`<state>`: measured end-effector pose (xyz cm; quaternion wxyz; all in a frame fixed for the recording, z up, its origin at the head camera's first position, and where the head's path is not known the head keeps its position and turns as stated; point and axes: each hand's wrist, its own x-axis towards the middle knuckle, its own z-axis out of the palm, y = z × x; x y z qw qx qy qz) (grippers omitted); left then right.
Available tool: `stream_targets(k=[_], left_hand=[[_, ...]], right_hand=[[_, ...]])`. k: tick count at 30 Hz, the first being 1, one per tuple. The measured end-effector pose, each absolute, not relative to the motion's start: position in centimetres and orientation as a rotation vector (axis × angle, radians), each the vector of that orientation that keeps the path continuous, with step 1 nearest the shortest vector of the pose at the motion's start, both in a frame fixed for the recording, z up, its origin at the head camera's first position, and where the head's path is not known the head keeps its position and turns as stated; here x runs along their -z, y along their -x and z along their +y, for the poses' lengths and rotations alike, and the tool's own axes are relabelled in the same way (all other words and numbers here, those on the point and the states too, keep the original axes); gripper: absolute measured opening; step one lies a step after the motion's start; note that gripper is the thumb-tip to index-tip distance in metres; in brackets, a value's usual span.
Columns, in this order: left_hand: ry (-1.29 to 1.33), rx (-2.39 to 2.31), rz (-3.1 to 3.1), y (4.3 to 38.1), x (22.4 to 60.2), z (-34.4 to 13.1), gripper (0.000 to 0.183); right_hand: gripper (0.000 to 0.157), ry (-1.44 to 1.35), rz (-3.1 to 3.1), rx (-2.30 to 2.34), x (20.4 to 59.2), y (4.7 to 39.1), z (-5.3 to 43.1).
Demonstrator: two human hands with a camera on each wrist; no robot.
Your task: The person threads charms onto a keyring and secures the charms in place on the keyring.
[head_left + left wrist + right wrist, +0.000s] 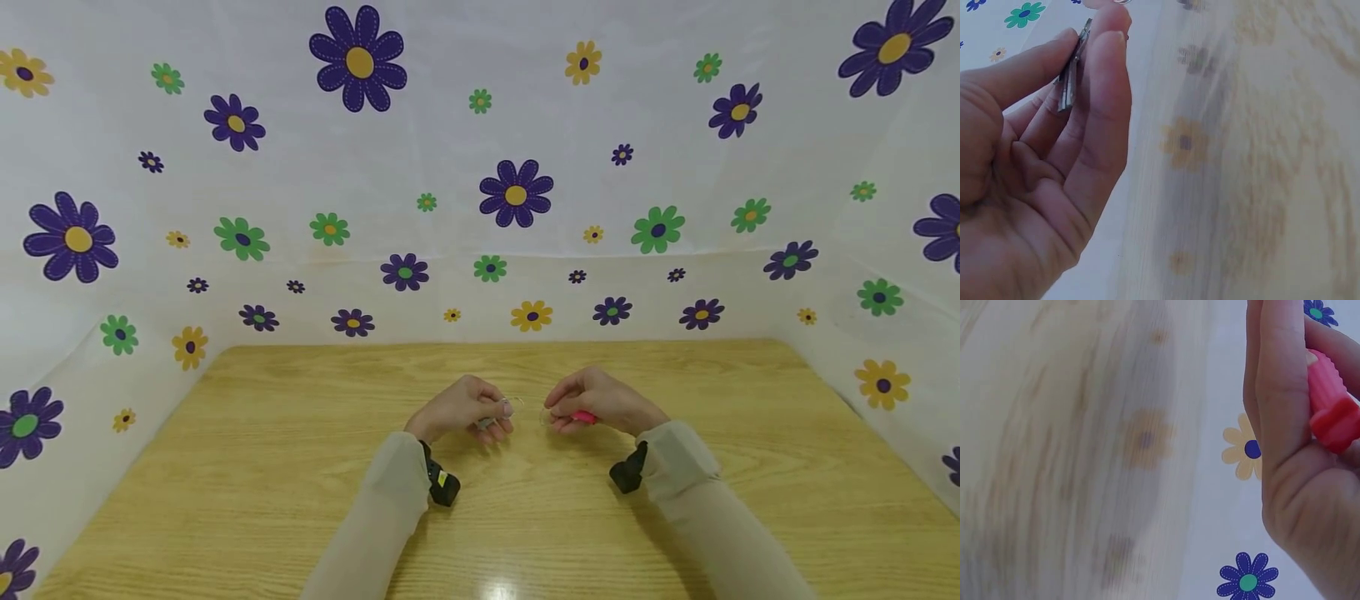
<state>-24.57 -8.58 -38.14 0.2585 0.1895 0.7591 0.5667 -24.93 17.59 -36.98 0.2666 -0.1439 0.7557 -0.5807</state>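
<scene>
My left hand [465, 407] pinches a small bunch of flat metal pieces, probably keys [1070, 78], between thumb and fingers. They show nearly edge-on in the left wrist view. A thin metal ring [517, 402] sticks out past those fingertips. Opposite, my right hand [603, 402] grips a pink-and-red ridged trinket [1330, 390], whose far end is hidden by the fingers. In the head view a faint loop [545, 416] shows at the right fingertips. A small gap separates the two hands, both held above the table.
The wood-grain table [262, 467] spreads under both arms. A white flower-print sheet [450, 150] rises behind it and along both sides. Black wrist cameras [444, 485] hang below the cuffs.
</scene>
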Motion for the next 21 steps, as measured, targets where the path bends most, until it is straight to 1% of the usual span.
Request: stream_targets(k=[21], left_hand=[[-0.529,-1.500,2.047,24.4,38.3,-8.4,0.023]], right_hand=[[0.017,0.429,2.030,1.544,37.5,24.8,16.0]])
